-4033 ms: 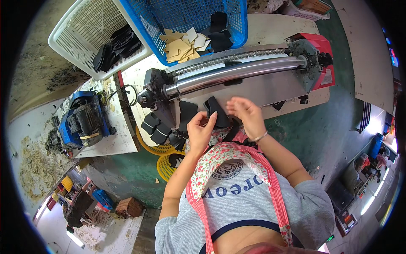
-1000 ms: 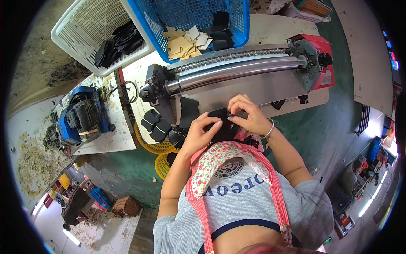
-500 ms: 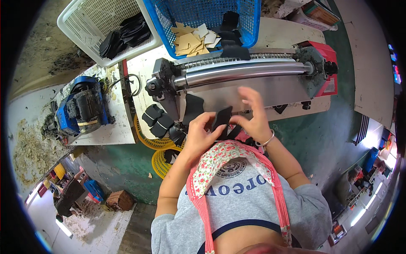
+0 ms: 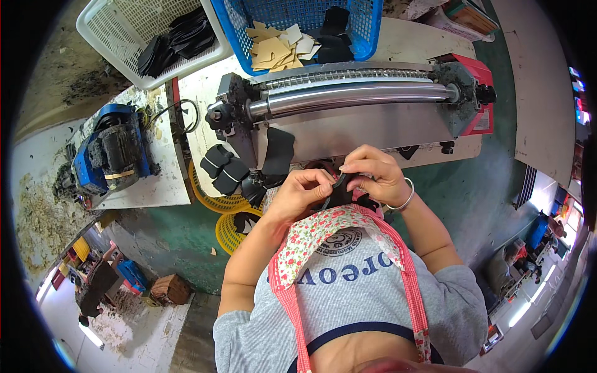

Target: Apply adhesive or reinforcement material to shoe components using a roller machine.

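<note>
A small black sheet piece (image 4: 339, 194), soft-looking and with a pale edge, is held in front of my apron. The fingers of my left hand (image 4: 305, 193) pinch its left side. My right hand (image 4: 380, 178) grips its upper right edge between thumb and fingers. Just beyond my left hand, a similar black piece (image 4: 278, 151) lies on the metal plate of the roller machine (image 4: 348, 99). Left of that are banded bundles of black pieces (image 4: 224, 169). What lies under my hands is mostly hidden.
Behind the rollers stand a blue basket (image 4: 377, 31) with tan and black pieces and a white basket (image 4: 87, 32) with black pieces. Yellow baskets (image 4: 224, 231) sit below the table's left edge. A blue motor (image 4: 112, 152) occupies the left bench.
My right hand has come down from the plate and closed on the black piece, beside my left hand. The black piece behind the rollers no longer shows there. The whole view has shifted slightly.
</note>
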Demonstrator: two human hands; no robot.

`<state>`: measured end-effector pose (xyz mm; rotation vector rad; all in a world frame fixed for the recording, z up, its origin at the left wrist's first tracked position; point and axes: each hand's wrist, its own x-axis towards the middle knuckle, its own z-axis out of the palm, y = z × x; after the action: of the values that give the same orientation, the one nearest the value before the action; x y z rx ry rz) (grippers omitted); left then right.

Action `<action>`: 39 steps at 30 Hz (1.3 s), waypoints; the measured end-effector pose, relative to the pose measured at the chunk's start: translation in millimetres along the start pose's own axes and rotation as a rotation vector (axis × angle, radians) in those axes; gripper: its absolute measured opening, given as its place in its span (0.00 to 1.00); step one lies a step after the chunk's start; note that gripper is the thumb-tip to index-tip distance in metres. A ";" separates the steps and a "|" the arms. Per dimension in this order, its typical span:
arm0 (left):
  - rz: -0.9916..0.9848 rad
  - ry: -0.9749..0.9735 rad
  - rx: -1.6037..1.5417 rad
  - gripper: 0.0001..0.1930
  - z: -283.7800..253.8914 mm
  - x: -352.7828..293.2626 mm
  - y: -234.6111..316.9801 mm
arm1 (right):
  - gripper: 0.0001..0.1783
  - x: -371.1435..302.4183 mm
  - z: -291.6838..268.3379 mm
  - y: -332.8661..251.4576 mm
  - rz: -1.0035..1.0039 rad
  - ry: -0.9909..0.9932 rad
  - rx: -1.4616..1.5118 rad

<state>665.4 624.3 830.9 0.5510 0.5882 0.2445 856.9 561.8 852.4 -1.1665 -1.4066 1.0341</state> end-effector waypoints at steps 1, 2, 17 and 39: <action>0.001 0.001 -0.002 0.04 0.2 -0.7 -0.4 | 0.22 -0.3 -0.7 1.1 0.001 -0.003 0.000; -0.059 0.004 -0.104 0.05 0.6 -1.7 -1.0 | 0.22 -1.2 -1.5 2.7 -0.038 -0.004 -0.008; -0.212 0.029 -0.264 0.06 12.8 -2.7 -5.4 | 0.15 6.4 -10.7 -6.6 -0.203 -0.225 -0.164; 0.286 0.448 0.158 0.09 10.5 -2.8 -12.2 | 0.11 15.1 30.4 -13.3 -0.018 0.181 -0.507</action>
<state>670.1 608.7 832.7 0.7414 0.9685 0.6054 824.4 573.9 863.7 -1.5630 -1.5745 0.5496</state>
